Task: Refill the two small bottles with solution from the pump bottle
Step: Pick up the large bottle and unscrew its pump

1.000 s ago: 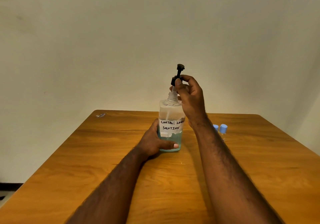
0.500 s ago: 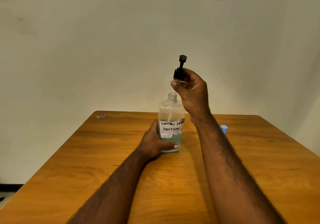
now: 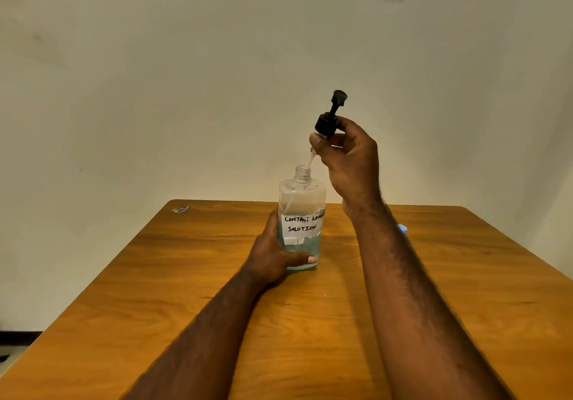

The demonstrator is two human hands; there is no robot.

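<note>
Progress is early: the pump bottle stands upright on the desk, near its middle, with the threaded neck bare and the black pump lifted off and tilted just above it. The right hand holds the pump, its fingers pinching the collar, while the clear tube slants down from it into the neck (its lower end does not look to be clear of the opening yet). The left hand grips the base of the pump bottle, thumb across the front and the other fingers wrapped round behind, steadying it. Blue solution fills only the lower part, below the handwritten label. Of the small bottles, just one blue cap peeks out beside the right forearm, at the far right of the desk; the rest is hidden, so I cannot tell how full they are, though that one appears capped. My judgement is that opening the pump bottle is almost done, and nearly everything else is left: setting the pump aside, uncapping both small bottles, filling each, and closing all three.
</note>
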